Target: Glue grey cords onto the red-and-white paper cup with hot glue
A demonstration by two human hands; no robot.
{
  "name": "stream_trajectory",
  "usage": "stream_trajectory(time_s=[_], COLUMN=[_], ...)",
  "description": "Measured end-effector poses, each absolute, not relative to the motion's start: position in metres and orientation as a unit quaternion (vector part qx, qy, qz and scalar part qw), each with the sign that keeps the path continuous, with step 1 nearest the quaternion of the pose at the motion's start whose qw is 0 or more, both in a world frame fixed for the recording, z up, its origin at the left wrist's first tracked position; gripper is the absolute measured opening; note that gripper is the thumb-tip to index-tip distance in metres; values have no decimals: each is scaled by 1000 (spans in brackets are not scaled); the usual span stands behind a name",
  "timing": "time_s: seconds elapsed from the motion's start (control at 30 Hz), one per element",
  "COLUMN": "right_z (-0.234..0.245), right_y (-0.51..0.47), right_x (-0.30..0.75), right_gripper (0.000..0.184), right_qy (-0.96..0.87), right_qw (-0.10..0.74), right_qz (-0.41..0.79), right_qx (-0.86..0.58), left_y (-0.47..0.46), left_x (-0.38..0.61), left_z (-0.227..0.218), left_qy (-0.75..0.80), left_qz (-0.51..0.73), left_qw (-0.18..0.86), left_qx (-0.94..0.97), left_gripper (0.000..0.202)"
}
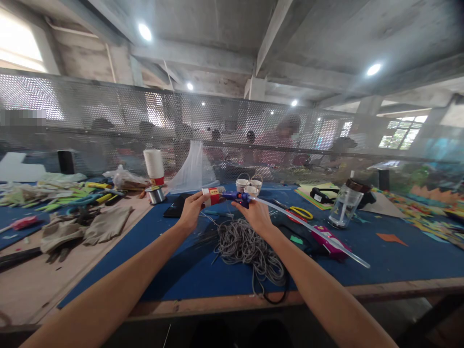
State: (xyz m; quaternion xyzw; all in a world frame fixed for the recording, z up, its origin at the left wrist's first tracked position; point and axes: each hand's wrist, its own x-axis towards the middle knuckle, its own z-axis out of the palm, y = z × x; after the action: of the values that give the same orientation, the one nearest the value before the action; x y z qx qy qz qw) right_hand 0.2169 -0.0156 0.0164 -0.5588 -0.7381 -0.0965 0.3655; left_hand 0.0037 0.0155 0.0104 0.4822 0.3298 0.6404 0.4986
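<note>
My left hand (192, 211) is closed around a red and white paper cup (214, 195), tipped on its side. My right hand (254, 214) grips a blue glue gun (242, 198), its nozzle pointing left at the cup's end; whether they touch I cannot tell. From the gun's rear a long clear glue stick (315, 229) sticks out to the right. Below my hands lies a tangled heap of grey cord (246, 244). Just beyond the gun stand small white cups with thin handles (255, 183).
At left are a stack of paper cups (153, 163), a wire spool (155, 195) and work gloves (108, 225). To the right lie yellow-handled scissors (301, 212), a purple packet (331, 243) and a clear tumbler (345, 205). A perforated screen (224, 125) runs behind the table, people beyond it.
</note>
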Motion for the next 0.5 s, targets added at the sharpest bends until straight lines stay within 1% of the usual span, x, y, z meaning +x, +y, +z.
stream_trajectory(time_s=[0.23,0.5], right_z=[16,14], right_y=[-16,-14], right_x=[217,217], right_gripper=[49,47], right_qy=[-740,-741], right_qw=[362,366], right_qz=[-97,-103], right_qx=[-559,-554], left_y=[17,15], left_x=[3,3], left_z=[10,11], left_qy=[329,321], left_qz=[640,643], left_qw=[497,500], left_qx=[485,484], left_gripper=[43,39])
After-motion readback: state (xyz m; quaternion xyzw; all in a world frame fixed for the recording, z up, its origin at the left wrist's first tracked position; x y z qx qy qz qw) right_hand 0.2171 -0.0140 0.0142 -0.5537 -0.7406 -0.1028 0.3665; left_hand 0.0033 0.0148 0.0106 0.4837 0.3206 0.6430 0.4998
